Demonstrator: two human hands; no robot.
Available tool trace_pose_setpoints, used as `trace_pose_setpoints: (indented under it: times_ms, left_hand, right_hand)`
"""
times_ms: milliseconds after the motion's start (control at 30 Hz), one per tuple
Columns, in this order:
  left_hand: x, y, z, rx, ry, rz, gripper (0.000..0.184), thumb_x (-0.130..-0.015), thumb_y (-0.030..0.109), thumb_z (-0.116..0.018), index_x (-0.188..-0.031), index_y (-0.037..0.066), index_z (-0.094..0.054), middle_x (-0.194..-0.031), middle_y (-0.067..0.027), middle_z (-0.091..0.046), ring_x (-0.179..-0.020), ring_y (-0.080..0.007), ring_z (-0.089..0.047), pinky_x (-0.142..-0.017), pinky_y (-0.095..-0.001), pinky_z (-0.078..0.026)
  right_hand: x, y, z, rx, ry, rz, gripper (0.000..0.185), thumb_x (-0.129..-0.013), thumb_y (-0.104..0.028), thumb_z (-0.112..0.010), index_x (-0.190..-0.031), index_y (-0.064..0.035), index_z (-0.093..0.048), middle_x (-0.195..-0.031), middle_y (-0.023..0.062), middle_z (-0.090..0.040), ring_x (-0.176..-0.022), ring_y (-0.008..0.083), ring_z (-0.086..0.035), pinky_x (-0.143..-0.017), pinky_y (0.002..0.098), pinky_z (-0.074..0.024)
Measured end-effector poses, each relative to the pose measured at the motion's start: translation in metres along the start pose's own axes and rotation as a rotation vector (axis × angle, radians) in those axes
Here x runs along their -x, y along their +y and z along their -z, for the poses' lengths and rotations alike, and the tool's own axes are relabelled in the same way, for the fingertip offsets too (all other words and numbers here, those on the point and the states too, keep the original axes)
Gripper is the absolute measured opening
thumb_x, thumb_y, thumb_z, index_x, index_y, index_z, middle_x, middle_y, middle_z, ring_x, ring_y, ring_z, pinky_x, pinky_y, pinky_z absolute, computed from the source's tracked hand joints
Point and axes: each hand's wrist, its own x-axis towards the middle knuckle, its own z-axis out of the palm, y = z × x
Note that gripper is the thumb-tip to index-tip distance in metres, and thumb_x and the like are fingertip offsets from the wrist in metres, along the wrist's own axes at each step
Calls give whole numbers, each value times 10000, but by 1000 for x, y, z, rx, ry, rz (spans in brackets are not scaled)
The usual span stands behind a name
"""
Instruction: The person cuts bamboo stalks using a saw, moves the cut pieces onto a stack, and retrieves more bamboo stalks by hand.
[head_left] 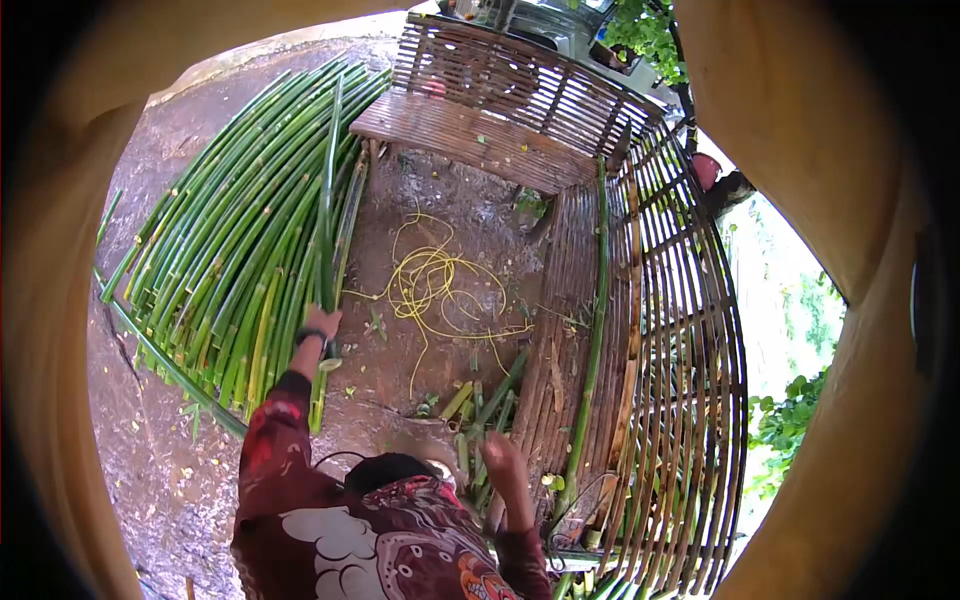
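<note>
My left hand (pixel 322 322), with a dark band at its wrist, is closed around the near end of a long green bamboo pole (pixel 328 210). This pole runs away from me along the right side of a large pile of green bamboo poles (pixel 230 230) on the ground. My right hand (pixel 502 462) is raised near the bamboo bench on the right, beside some short cut bamboo pieces (pixel 460 402). It looks blurred, and its fingers cannot be made out.
A yellow cord (pixel 430 280) lies tangled on the wet dirt. A slatted bamboo bench (pixel 480 135) with a backrest turns the corner down the right side. One green pole (pixel 594 340) rests along its seat. Draped cloth (pixel 800 120) frames the view.
</note>
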Motion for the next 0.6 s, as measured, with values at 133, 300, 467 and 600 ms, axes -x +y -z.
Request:
trace_pose_setpoints:
  times_ms: [133,300,467,600]
  left_hand:
    - [42,-39,30,-175,26,111,878,-854,347,-722,-1521,-68,-331,-1335,-342,-609,-1211,-447,-633,-1030,-525,-505]
    - [-107,-111,157,-553,508,-95,779,-872,324,-736,-1490,-24,-414,-1284,-233,-657,-1120,-416,-661,-975,-582,-496]
    - [-130,184,134,-450,854,-562,634,-1034,395,-569,-1483,-38,-460,-1497,-329,-481,-1393,-391,-502,-1147,-491,-416]
    - [139,361,-72,-227,-38,-1094,622,-993,387,-605,-1446,-24,-488,-1407,-303,-553,-1259,-420,-573,-1079,-500,-458]
  right_hand:
    - [131,176,-19,361,-78,-230,621,-948,-381,-636,-1451,-40,-508,-923,284,-697,-873,494,-673,-748,567,-546]
    - [278,335,-36,619,12,-422,339,-977,-314,-547,-913,-54,-754,-1026,273,-719,-845,488,-701,-784,587,-564]
    - [282,319,36,941,151,-425,281,-939,-274,-584,-807,-52,-695,-905,220,-692,-814,435,-677,-751,549,-547]
    - [202,314,34,557,343,-285,396,-840,-229,-692,-1183,-35,-646,-1124,193,-647,-960,382,-635,-808,476,-530]
